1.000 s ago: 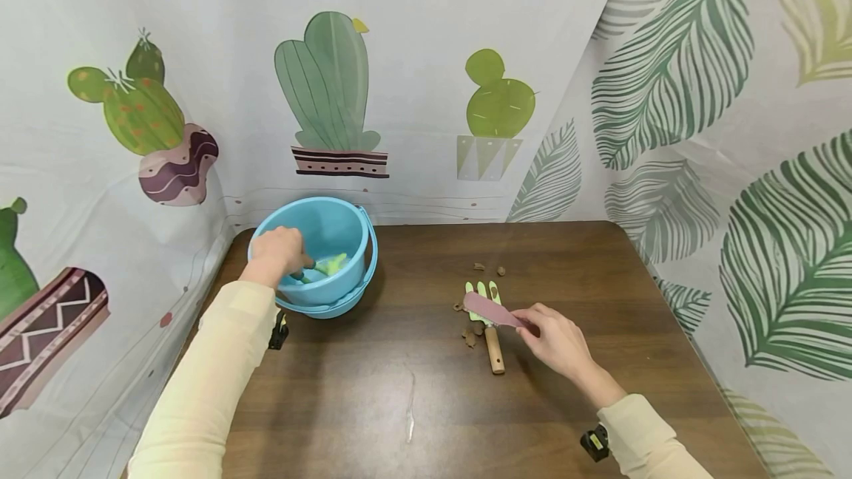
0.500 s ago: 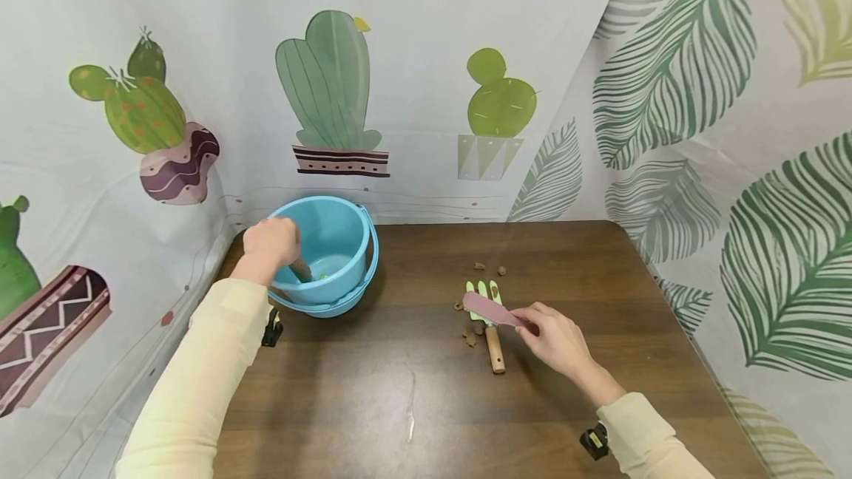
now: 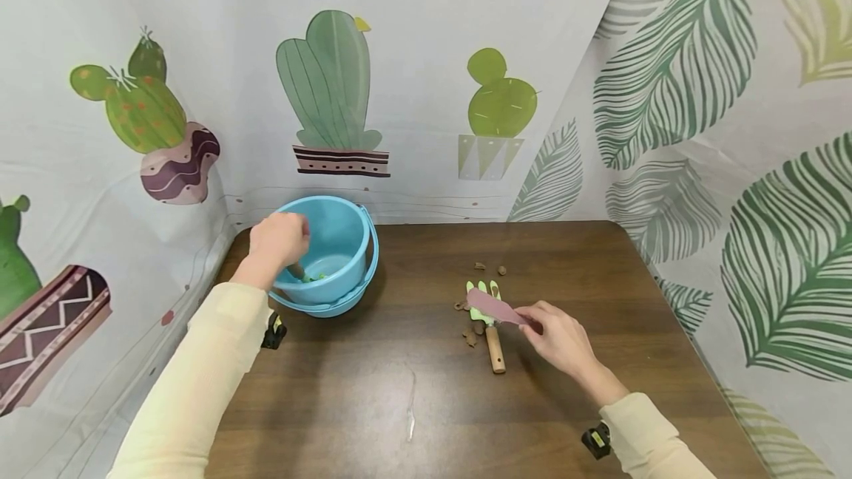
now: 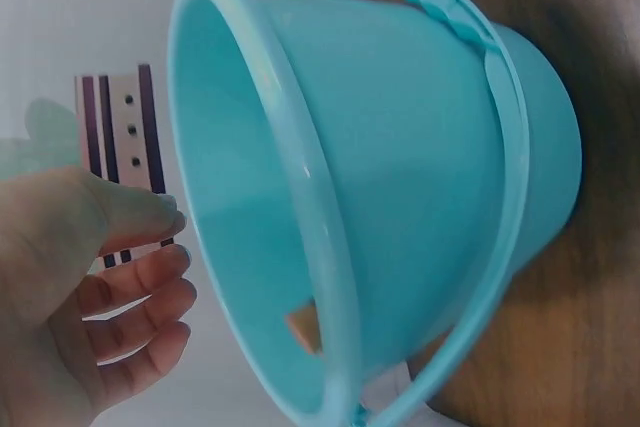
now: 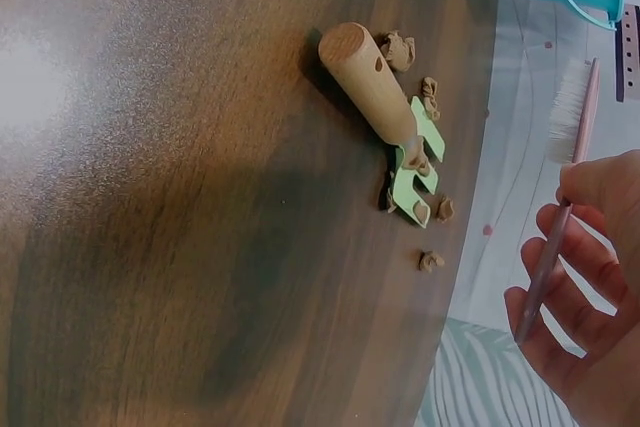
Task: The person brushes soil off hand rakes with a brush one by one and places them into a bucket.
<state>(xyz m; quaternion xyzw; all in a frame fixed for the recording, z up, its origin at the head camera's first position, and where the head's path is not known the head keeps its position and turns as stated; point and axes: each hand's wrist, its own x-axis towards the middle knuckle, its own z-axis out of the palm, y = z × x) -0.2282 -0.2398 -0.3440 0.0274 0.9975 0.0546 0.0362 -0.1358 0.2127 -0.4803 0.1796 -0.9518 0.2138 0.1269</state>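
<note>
My left hand (image 3: 279, 237) is over the left side of a light blue bucket (image 3: 368, 261), its fingers loosely bent and holding nothing in the left wrist view. Inside the bucket lies a tool with a wooden handle (image 4: 304, 327); bits of green show near it in the head view, and the rest is hidden by the wall. My right hand (image 3: 560, 338) pinches a pink brush (image 3: 494, 308) with white bristles (image 5: 570, 112). The brush overlaps a hand rake in the head view. That hand rake (image 3: 495, 352) has pale green prongs and a wooden handle, and lies on the table.
Brown crumbs (image 3: 470, 339) lie around and on the rake, with two more lumps behind it. The bucket's handle (image 4: 510, 187) hangs down its side. A printed cloth (image 3: 426, 94) hangs behind the brown wooden table (image 3: 346, 390).
My left hand has let go of the green tool with the wooden handle in the bucket and has risen slightly. The brush in my right hand has shifted a little to the right.
</note>
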